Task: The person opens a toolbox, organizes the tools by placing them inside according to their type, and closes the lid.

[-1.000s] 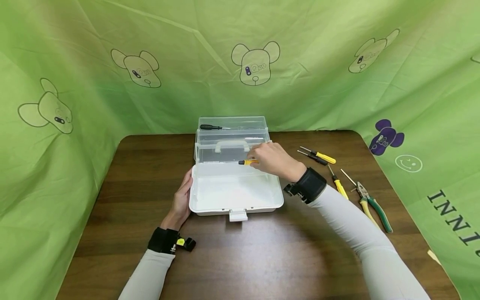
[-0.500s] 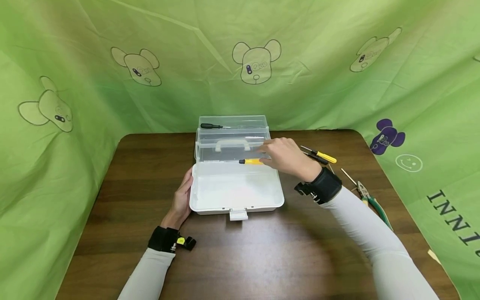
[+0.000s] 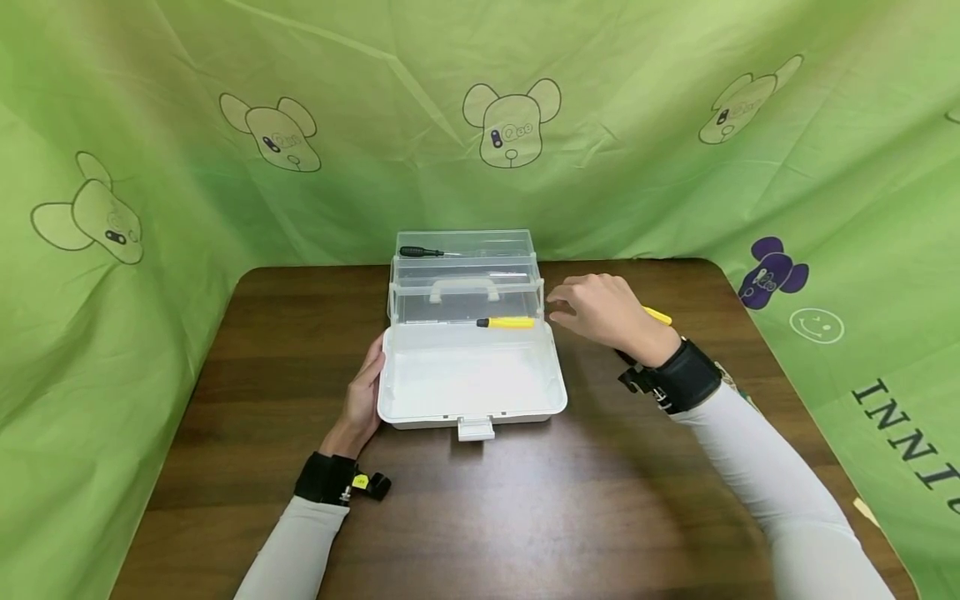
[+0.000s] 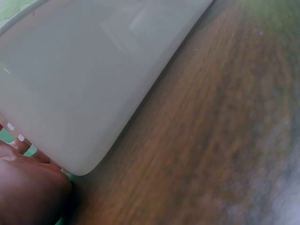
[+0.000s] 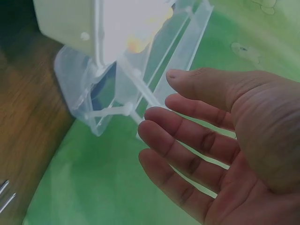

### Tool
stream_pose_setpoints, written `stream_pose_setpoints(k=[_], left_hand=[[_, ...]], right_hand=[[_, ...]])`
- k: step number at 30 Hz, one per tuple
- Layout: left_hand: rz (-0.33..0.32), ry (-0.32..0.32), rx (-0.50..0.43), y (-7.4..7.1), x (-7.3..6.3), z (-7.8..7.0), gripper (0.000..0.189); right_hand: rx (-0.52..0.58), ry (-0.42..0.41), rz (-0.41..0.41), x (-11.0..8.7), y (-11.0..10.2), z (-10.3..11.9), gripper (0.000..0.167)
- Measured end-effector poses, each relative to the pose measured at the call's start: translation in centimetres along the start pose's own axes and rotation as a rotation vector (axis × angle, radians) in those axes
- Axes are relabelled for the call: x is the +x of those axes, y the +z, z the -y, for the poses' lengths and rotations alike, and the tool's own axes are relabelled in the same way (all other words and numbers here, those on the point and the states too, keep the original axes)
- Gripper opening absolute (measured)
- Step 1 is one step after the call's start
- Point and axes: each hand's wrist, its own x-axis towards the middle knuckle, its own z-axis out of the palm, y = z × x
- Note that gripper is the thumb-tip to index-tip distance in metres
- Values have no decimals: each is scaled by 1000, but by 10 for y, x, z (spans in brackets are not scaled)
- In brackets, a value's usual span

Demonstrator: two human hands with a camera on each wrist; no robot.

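A white toolbox (image 3: 427, 422) with clear fold-out trays stands unfolded in the middle of the table, its latch toward me. At its left wall my left hand (image 3: 363, 398) grips the side near the rim; in the left wrist view that hand's fingers (image 4: 16, 149) show at the box's edge. A yellow-handled screwdriver (image 3: 512, 322) lies across the nearest clear tray, shaft to the left. Farther back, a black-handled screwdriver (image 3: 422, 252) lies in the rear tray. My right hand (image 3: 603, 308) hovers just right of the trays, fingers loosely bent and holding nothing.
Beyond my right wrist, a yellow handle (image 3: 658, 315) shows on the brown table (image 3: 480, 517). My forearm hides most of the pliers (image 3: 735, 387). Metal shafts (image 5: 6, 202) lie at the lower left of the right wrist view. Green cloth (image 3: 375, 192) hangs around the table.
My right hand has let go of the yellow-handled screwdriver, leaving it in the near tray, and moved right, away from the box. My left hand has stayed on the box's side.
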Motion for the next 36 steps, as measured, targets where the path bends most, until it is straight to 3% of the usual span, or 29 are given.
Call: stream_pose_setpoints(k=[17,28,36], left_hand=[[17,20,8,-1,1,-1,57],[26,11,21,-2,0,-1,57],[19,15,17,-1,0,0,57]], right_hand=[[-3,68,36,-25,2,-27,24],[5,118,25,-38,16,-46,21],[10,175,77,-44,25,-58,18]])
